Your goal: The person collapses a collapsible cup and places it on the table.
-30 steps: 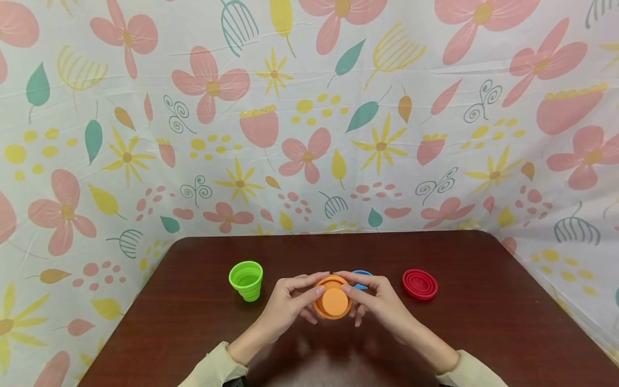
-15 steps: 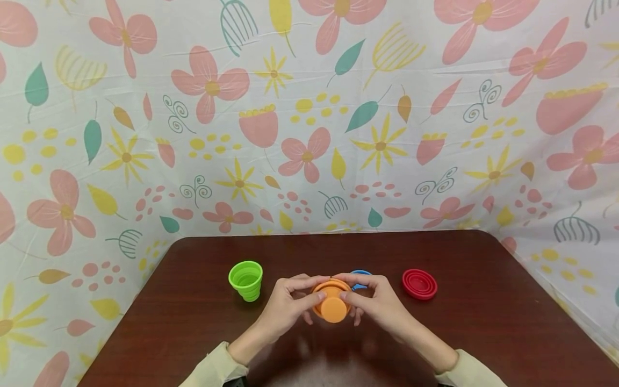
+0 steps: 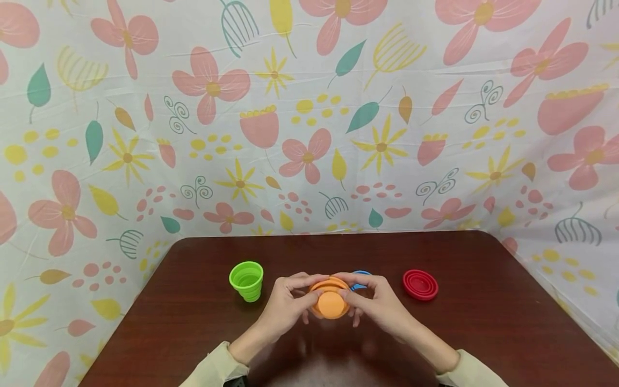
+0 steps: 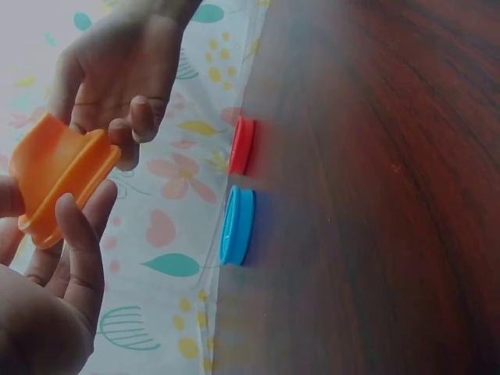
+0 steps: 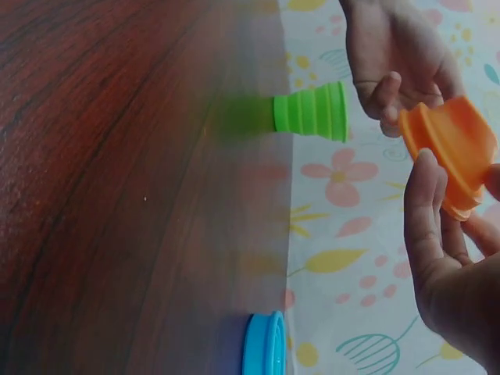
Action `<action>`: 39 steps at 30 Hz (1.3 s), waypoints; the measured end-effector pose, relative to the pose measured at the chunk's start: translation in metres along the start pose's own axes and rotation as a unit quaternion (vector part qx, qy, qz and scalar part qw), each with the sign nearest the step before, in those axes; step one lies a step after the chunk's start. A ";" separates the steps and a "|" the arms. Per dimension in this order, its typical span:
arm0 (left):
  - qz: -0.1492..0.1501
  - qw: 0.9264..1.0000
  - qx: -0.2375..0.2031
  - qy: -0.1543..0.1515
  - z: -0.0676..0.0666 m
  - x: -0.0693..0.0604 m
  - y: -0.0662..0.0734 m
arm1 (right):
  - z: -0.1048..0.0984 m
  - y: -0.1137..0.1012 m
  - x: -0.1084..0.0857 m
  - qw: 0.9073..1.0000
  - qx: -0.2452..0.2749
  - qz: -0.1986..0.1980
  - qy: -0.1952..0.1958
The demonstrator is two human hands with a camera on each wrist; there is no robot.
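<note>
Both hands hold an orange collapsible cup [image 3: 331,305] above the table, its round base facing the head camera. My left hand [image 3: 286,303] grips its left side, with the thumb on the wall and fingers behind the rim. On the other side my right hand [image 3: 382,305] grips it the same way. From the left wrist view the orange cup [image 4: 62,176] shows a stepped, partly folded wall; in the right wrist view the orange cup [image 5: 449,148] is tilted between the two hands.
A green cup [image 3: 247,282] stands expanded at the left of the dark table [image 3: 193,322]. Behind my right hand a blue collapsed cup [image 3: 361,273] is partly hidden. A red collapsed cup [image 3: 420,285] lies at the right. Patterned cloth [image 3: 309,188] hangs behind the table.
The orange cup's base has tilted and shifted, first down, then slightly up and left. Both thumbs have moved a little with it, and both hands have kept their grip.
</note>
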State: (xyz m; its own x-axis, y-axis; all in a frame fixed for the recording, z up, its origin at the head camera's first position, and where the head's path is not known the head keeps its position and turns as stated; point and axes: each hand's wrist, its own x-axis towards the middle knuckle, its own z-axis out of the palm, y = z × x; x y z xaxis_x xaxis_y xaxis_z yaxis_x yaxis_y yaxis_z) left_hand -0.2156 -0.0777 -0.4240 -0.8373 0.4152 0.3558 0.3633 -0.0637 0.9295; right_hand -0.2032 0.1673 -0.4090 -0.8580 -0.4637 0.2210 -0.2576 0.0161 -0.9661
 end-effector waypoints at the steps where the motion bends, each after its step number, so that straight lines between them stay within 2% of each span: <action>1: 0.000 1.000 -0.007 0.003 0.000 0.000 0.000 | -0.001 0.000 0.000 1.000 0.006 -0.001 -0.006; 7: 0.007 1.000 -0.017 0.013 0.001 0.000 0.000 | -0.004 0.001 0.001 0.999 0.032 -0.021 -0.022; 15: -0.009 1.000 0.020 0.020 0.006 0.001 0.001 | -0.002 0.004 0.001 0.999 -0.024 -0.039 0.006; 18: -0.015 1.000 0.017 0.011 0.006 0.002 0.001 | -0.002 0.004 0.002 0.998 -0.036 -0.039 0.016; 21: -0.014 1.000 -0.012 -0.008 0.004 0.001 0.000 | -0.003 0.004 0.002 0.999 -0.034 -0.036 0.021; 25: 0.010 0.998 -0.040 -0.040 0.000 0.001 0.000 | -0.005 0.004 0.002 0.999 -0.021 -0.035 0.018; 30: 0.035 0.997 -0.042 -0.052 -0.001 0.002 -0.001 | -0.006 0.005 0.002 0.999 -0.005 -0.036 0.009; 34: 0.039 0.998 -0.022 -0.045 0.000 0.002 -0.001 | -0.006 0.005 0.001 0.999 0.021 -0.045 -0.004; 39: 0.031 0.999 0.004 -0.016 0.001 0.002 -0.001 | -0.005 0.005 0.001 0.998 0.033 -0.052 -0.025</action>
State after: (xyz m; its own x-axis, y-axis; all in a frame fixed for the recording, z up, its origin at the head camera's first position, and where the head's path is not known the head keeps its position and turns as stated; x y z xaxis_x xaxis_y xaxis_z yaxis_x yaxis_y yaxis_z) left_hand -0.2172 -0.0756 -0.4246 -0.8000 0.4392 0.4088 0.4174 -0.0823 0.9050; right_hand -0.2076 0.1712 -0.4131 -0.8045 -0.5037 0.3148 -0.3122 -0.0923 -0.9455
